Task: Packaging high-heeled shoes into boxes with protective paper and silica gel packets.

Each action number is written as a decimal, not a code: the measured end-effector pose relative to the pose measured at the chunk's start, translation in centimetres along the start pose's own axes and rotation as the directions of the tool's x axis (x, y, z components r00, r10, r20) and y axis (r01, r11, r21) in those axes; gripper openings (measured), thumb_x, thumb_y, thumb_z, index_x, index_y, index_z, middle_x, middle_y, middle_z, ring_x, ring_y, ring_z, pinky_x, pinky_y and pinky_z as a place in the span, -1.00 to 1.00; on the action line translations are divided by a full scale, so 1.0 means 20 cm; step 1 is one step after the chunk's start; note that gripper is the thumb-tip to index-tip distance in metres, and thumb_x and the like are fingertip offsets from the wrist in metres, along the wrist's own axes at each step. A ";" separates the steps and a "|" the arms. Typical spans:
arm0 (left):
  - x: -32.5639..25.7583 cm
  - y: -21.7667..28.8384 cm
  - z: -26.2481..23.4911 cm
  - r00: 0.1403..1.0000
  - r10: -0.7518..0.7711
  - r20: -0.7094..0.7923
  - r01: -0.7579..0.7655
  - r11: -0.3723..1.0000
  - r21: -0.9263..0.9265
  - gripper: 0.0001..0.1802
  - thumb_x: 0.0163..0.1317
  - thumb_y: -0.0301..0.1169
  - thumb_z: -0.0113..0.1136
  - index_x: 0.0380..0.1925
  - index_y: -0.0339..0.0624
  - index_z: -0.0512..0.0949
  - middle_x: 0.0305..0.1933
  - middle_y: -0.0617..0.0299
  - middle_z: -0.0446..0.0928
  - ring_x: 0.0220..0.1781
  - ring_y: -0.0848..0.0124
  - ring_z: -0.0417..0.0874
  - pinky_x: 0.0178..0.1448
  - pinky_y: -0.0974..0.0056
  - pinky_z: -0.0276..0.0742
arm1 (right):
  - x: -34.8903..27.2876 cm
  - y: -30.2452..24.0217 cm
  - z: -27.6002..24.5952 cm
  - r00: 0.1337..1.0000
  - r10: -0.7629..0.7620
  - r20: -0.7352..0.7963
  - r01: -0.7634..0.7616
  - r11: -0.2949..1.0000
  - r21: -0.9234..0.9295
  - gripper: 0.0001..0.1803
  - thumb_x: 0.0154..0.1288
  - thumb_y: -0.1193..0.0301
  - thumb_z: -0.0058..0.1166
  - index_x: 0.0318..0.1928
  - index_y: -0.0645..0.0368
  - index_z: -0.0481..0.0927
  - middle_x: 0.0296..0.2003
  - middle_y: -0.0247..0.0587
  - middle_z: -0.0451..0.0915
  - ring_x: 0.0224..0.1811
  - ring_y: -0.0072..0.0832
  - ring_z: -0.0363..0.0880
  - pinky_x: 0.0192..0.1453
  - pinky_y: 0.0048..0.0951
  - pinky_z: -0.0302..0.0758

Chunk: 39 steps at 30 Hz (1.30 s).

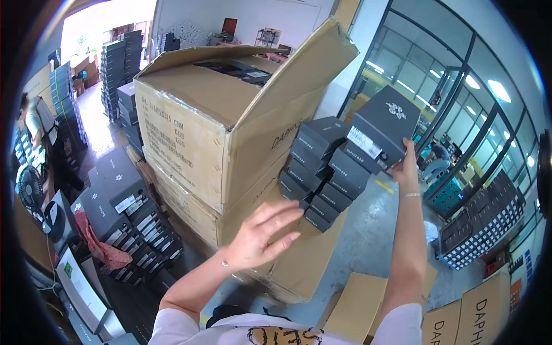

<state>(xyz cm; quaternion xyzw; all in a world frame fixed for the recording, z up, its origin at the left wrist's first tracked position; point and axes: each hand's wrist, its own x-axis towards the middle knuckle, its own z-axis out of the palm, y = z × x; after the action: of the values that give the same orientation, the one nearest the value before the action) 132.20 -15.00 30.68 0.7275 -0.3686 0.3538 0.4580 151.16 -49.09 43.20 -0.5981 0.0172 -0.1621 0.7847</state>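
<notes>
My right hand (407, 164) grips the near right corner of a dark grey shoebox (386, 123) with a white label on its side. That shoebox is up over the right-hand pile of shoeboxes (339, 190), which stand in two columns on a cardboard flap. Whether it touches the pile below I cannot tell. My left hand (267, 233) hovers in front of the columns with nothing in it, its fingers stretched out and apart. Beside the columns, a large cardboard carton (184, 144) has its flaps up, and dark boxes show inside it.
More shoeboxes (115, 184) are stacked at the left, with a pink cloth (100, 247) over them and a monitor (83, 287) in front. A fan (29, 184) and a person (43, 126) are farther left. Cartons (356, 299) stand low at the right, near another shoebox stack (486, 215).
</notes>
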 end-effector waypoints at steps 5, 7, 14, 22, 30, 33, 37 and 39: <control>-0.14 -0.10 0.15 0.954 -0.277 0.111 0.292 0.944 -0.151 -0.43 0.25 -0.24 0.22 0.21 -0.25 0.36 0.25 -0.03 0.36 0.29 0.10 0.38 0.33 0.13 0.27 | -0.26 0.18 -0.19 0.997 0.014 0.082 -0.038 0.954 0.298 -0.41 0.18 0.02 0.09 0.12 0.11 0.41 -0.02 -0.25 0.53 0.05 -0.32 0.48 0.12 -0.20 0.43; -0.23 -0.19 0.19 0.887 -0.456 0.069 0.445 0.806 -0.389 -0.36 0.28 -0.21 0.19 0.27 -0.27 0.26 0.32 -0.03 0.27 0.37 0.14 0.28 0.39 0.13 0.18 | -0.52 0.31 -0.31 0.980 -0.004 0.197 -0.036 0.980 0.198 -0.42 0.26 0.05 0.04 0.16 0.15 0.37 -0.02 -0.29 0.52 0.05 -0.39 0.48 0.09 -0.27 0.45; -0.47 -0.60 0.44 0.347 -0.832 0.433 0.797 0.019 -0.603 -0.24 0.29 0.09 0.04 0.36 -0.08 0.14 0.38 0.12 0.18 0.42 0.25 0.16 0.38 0.01 0.12 | -1.33 0.75 -0.66 0.785 0.505 0.357 -0.390 0.853 -0.348 -0.18 0.13 0.25 0.09 0.38 0.26 0.14 0.20 -0.16 0.39 0.22 -0.43 0.36 0.34 -0.37 0.23; -1.19 -0.82 0.64 -0.156 -0.649 0.745 0.956 -0.288 -0.051 -0.32 0.18 0.25 0.08 0.05 -0.05 0.48 0.01 0.27 0.53 0.13 0.38 0.48 0.25 0.06 0.30 | -1.63 0.96 -0.88 0.315 0.948 -0.044 -0.948 0.312 -0.061 -0.26 0.19 0.21 0.09 0.37 0.14 0.21 0.22 -0.27 0.39 0.25 -0.48 0.35 0.35 -0.39 0.24; -1.17 -0.94 0.73 0.001 -0.466 0.885 0.736 -0.598 -0.316 -0.38 0.21 0.09 0.17 -0.04 -0.28 0.53 -0.07 0.07 0.62 -0.06 0.24 0.64 0.10 0.15 0.55 | -1.42 0.82 -0.91 0.383 0.838 0.389 -0.736 0.531 -0.419 -0.18 0.22 0.16 0.03 0.42 0.19 0.07 0.32 -0.26 0.27 0.35 -0.52 0.21 0.41 -0.46 0.10; -1.01 -0.79 0.63 -0.002 -0.472 0.881 0.848 -0.468 -0.249 -0.49 0.21 -0.07 0.24 -0.03 -0.27 0.52 -0.06 0.04 0.61 -0.05 0.24 0.66 0.12 0.07 0.56 | -1.37 0.84 -0.98 0.393 0.777 0.492 -0.635 0.616 -0.466 -0.17 0.27 0.07 0.00 0.42 0.23 0.07 0.35 -0.24 0.22 0.37 -0.48 0.19 0.40 -0.45 0.13; -1.19 -0.72 0.63 -0.223 -0.617 0.755 0.754 -0.600 -0.267 -0.53 0.13 -0.23 0.29 0.00 -0.24 0.50 -0.01 0.02 0.59 -0.04 0.17 0.65 0.09 0.03 0.57 | -1.40 0.88 -1.07 0.556 0.691 0.462 -0.717 0.680 -0.154 -0.15 0.31 -0.13 -0.09 0.42 0.13 0.08 0.31 -0.15 0.27 0.28 -0.40 0.31 0.31 -0.32 0.27; -1.46 -0.64 0.67 -0.119 -0.691 0.713 0.640 -0.602 -0.477 -0.45 0.10 -0.18 0.27 0.05 -0.24 0.47 0.02 0.02 0.57 0.01 0.15 0.62 0.14 0.02 0.52 | -1.43 0.90 -1.10 0.698 0.573 0.430 -0.688 0.704 0.177 -0.16 0.31 -0.21 -0.15 0.41 0.06 0.12 0.26 -0.10 0.32 0.19 -0.34 0.41 0.22 -0.24 0.38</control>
<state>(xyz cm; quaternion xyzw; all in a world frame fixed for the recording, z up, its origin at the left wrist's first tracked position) 131.65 -17.38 -3.78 0.3647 0.2177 -0.3473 0.8360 123.40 -57.57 15.16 -0.4352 0.0604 0.2272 0.8691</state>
